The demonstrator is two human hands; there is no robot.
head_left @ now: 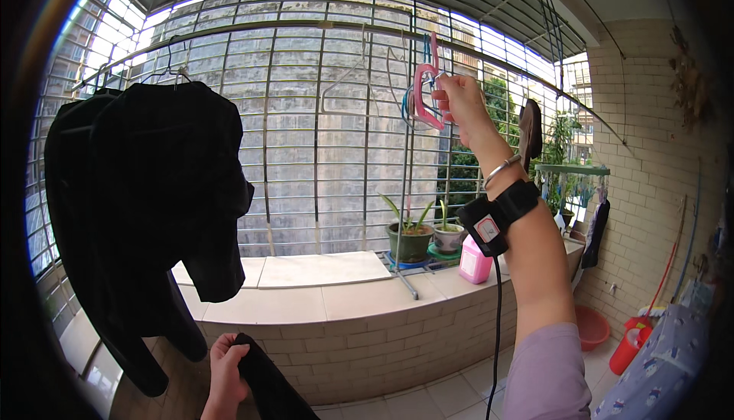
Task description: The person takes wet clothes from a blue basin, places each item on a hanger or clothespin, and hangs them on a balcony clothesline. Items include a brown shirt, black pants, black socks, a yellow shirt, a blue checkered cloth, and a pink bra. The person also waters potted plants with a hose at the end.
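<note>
My right hand (462,105) is raised to the hanging rail (290,25), its fingers closed on a pink clothes hanger (420,93). The hanger's hook reaches up at the rail, beside a few blue and wire hangers (348,84). Low in front, my left hand (227,365) grips the upper end of a black garment (264,370); the rest of it runs out of the lower edge, so its kind cannot be made out. Dark clothes (145,191) hang on the rail at the left.
A tiled ledge (306,298) runs below the window grille, bearing potted plants (410,242) and a pink jug (475,263). A shoe (529,131) and a green clip rack (572,169) hang at the right. A red basin (591,328) and a patterned cover (657,366) are lower right.
</note>
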